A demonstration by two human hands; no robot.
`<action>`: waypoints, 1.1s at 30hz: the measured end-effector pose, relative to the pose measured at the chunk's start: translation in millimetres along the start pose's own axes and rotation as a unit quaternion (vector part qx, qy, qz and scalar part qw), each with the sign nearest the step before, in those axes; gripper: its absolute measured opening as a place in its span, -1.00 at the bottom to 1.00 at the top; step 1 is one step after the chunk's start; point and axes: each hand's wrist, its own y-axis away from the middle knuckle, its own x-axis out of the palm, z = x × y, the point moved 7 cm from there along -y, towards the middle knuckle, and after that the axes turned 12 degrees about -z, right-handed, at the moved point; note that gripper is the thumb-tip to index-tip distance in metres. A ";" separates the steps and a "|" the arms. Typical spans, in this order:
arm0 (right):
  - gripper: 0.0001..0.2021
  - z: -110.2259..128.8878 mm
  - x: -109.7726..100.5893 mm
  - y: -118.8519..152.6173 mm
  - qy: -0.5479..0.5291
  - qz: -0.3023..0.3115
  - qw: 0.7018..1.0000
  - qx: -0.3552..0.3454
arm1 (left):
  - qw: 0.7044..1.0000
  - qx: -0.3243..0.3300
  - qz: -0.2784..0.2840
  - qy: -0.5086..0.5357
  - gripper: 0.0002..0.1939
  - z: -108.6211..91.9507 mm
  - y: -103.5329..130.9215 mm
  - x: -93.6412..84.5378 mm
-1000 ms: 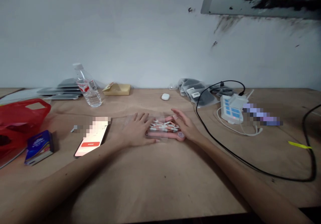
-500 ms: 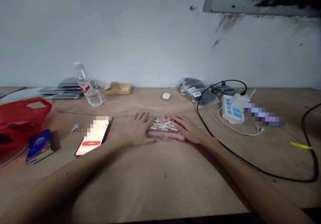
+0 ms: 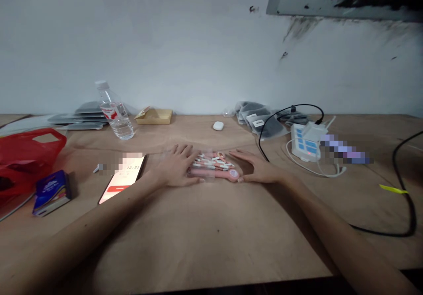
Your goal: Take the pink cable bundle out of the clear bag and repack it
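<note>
Pink and white rods make up a slim bundle [image 3: 218, 164] on the brown tabletop [image 3: 205, 237], between the person's two hands, its left part under a clear plastic sleeve [image 3: 205, 174]. The left hand [image 3: 178, 165] lies palm down with fingers spread, covering the sleeve's left end and hiding what is beneath. The right hand [image 3: 261, 168] is curved at the bundle's other end, thumb and fingers wide apart; its thumb tip is at the round pink end, though contact cannot be told.

Just left of the left fingers lies a lit phone [image 3: 124, 176], its lower corner close to the forearm; farther left are a blue packet [image 3: 51, 191] and a red bag [image 3: 26, 158]. Beyond those fingers stand a water bottle [image 3: 117, 116] and a cardboard box [image 3: 157, 116]. Beyond the right fingertips sit a white case [image 3: 218, 126] and dark bagged items [image 3: 256, 116]. Right of that hand is a power strip [image 3: 304, 145]; a black cable [image 3: 385, 233] passes behind the forearm.
</note>
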 end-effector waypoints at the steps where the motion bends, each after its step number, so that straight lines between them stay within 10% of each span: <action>1: -0.04 4.6 3.0 -1.1 -0.005 -0.001 1.000 -0.013 | 1.000 0.003 0.002 -0.002 -0.06 -2.3 0.4 -0.6; 17: -0.13 43.5 47.5 -5.6 0.041 -0.027 0.999 0.006 | 0.999 -0.030 0.000 -0.024 -0.09 -27.1 1.9 0.9; 33: -0.43 38.2 49.1 -2.3 0.073 -0.054 0.994 -0.068 | 0.999 -0.031 -0.019 -0.003 -0.16 -41.4 2.0 -5.0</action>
